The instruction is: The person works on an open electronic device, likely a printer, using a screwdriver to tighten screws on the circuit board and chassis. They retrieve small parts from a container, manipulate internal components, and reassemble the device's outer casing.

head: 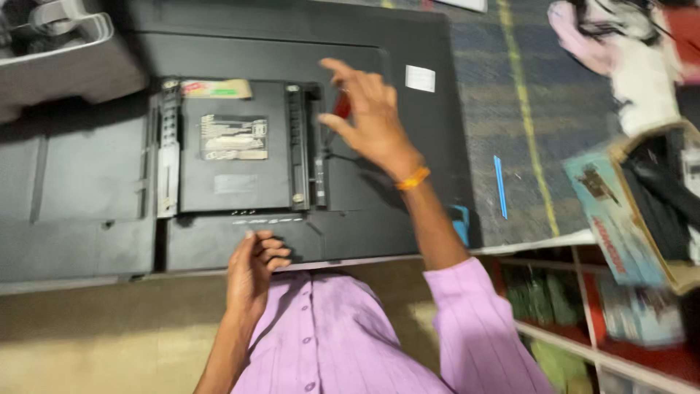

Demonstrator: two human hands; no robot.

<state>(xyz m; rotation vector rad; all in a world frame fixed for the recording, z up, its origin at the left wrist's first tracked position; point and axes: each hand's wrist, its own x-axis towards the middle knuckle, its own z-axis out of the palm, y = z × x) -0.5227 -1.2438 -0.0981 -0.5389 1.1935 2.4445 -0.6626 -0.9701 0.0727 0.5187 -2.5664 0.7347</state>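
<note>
Patterned workbench (pixel 510 109) holds a television back panel (pixel 233 168); your left hand (pixel 255 266) curls on its edge, your right hand (pixel 368 120) seemingly grips a red-handled screwdriver (pixel 341 106).

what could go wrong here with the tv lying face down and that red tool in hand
1. The right hand holds a red-handled tool, probably a screwdriver, with a loose-looking grip and spread fingers; the frame is blurred, so it may slip and gouge the flat television's back panel.
2. The left hand rests on the panel's near edge, which reaches the table's front edge; leaning there could tip or slide the set.
3. The blue pen-like stick lies loose nearby and could roll off.
</note>
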